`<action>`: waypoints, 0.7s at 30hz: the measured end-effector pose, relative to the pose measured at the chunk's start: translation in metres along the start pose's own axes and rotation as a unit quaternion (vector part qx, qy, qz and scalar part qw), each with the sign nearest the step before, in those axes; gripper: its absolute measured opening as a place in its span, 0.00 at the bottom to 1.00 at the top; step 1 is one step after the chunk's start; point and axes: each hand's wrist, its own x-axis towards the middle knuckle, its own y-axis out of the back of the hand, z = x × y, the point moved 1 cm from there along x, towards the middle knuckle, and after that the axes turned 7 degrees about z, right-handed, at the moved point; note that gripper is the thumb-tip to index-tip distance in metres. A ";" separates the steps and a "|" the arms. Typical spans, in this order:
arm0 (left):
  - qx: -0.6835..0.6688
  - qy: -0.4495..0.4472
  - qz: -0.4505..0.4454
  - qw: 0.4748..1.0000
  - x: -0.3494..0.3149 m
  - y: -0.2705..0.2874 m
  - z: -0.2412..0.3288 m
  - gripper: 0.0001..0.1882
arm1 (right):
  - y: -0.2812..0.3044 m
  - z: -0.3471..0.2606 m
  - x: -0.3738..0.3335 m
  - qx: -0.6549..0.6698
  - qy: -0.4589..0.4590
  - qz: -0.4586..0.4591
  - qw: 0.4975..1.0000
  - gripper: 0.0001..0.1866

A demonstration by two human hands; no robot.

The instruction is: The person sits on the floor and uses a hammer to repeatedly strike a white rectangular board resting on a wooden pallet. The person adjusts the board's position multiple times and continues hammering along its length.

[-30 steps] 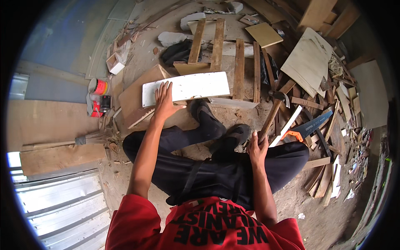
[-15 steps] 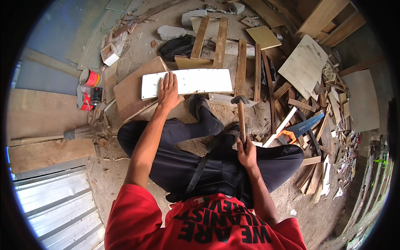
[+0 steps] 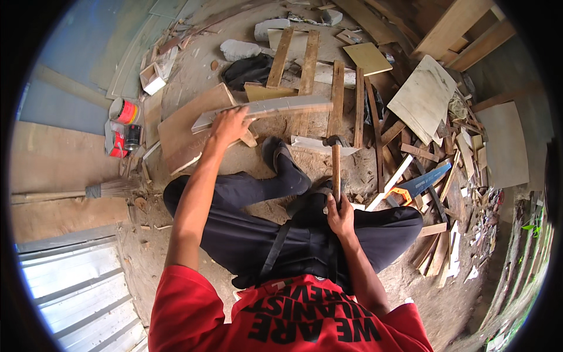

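Pale board (image 3: 287,107), tilted; long axis mainly rightward from fingers of the nearer left hand (image 3: 230,124), closed on it; right hand (image 3: 341,218), fingers wrapped round wood-handled hammer (image 3: 336,167).

Dusty earthen floor (image 3: 146,251), littered with wooden offcuts (image 3: 438,258) at the right; ahead lie a crumpled black bundle (image 3: 247,70) and pale blocks (image 3: 240,50).

The left hand (image 3: 230,124) hides part of the blurred board (image 3: 288,106).
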 end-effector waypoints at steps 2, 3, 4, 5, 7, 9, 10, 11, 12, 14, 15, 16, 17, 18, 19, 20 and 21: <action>-0.042 -0.014 0.051 0.998 0.001 0.016 -0.011 0.30 | 0.004 -0.007 0.000 0.060 -0.044 -0.035 0.997 0.21; -0.085 -0.020 0.070 0.994 0.001 0.020 -0.021 0.30 | 0.009 -0.019 0.000 0.121 -0.100 -0.070 0.985 0.22; -0.129 -0.030 0.087 0.987 0.002 0.026 -0.023 0.30 | 0.015 -0.031 -0.001 0.180 -0.155 -0.102 0.966 0.22; -0.148 -0.053 0.124 0.980 0.000 0.029 -0.022 0.30 | 0.017 -0.044 -0.003 0.214 -0.173 -0.114 0.955 0.22; -0.181 -0.077 0.107 0.975 -0.004 0.042 -0.006 0.28 | 0.027 -0.070 -0.005 0.260 -0.207 -0.155 0.930 0.20; -0.223 -0.099 0.098 0.965 -0.012 0.062 0.019 0.23 | 0.036 -0.093 -0.004 0.307 -0.242 -0.200 0.898 0.19; -0.239 -0.103 0.093 0.961 -0.017 0.067 0.025 0.22 | 0.038 -0.100 -0.003 0.308 -0.245 -0.212 0.895 0.19; -0.255 -0.107 0.089 0.957 -0.021 0.071 0.031 0.21 | 0.040 -0.106 -0.001 0.309 -0.248 -0.223 0.891 0.19; -0.271 -0.110 0.087 0.952 -0.023 0.072 0.036 0.21 | 0.042 -0.113 0.002 0.309 -0.248 -0.235 0.888 0.19; -0.246 -0.130 0.085 0.957 -0.026 0.071 0.040 0.21 | 0.051 -0.120 0.002 0.303 -0.254 -0.237 0.887 0.20; -0.226 -0.138 0.090 0.960 -0.028 0.071 0.041 0.20 | 0.056 -0.122 0.001 0.301 -0.256 -0.237 0.887 0.21; -0.205 -0.146 0.094 0.963 -0.029 0.072 0.042 0.20 | 0.061 -0.123 0.001 0.300 -0.257 -0.238 0.887 0.21; -0.181 -0.176 0.099 0.962 -0.029 0.069 0.040 0.18 | 0.067 -0.123 0.002 0.296 -0.255 -0.246 0.887 0.21; -0.172 -0.182 0.102 0.963 -0.030 0.068 0.041 0.17 | 0.072 -0.123 0.003 0.291 -0.260 -0.249 0.886 0.22; -0.163 -0.187 0.104 0.963 -0.031 0.066 0.042 0.16 | 0.076 -0.123 0.004 0.287 -0.265 -0.253 0.885 0.22; -0.154 -0.192 0.107 0.963 -0.033 0.065 0.043 0.16 | 0.078 -0.122 0.004 0.282 -0.270 -0.257 0.884 0.22; -0.143 -0.203 0.113 0.962 -0.033 0.064 0.043 0.15 | 0.080 -0.122 0.004 0.281 -0.274 -0.260 0.882 0.23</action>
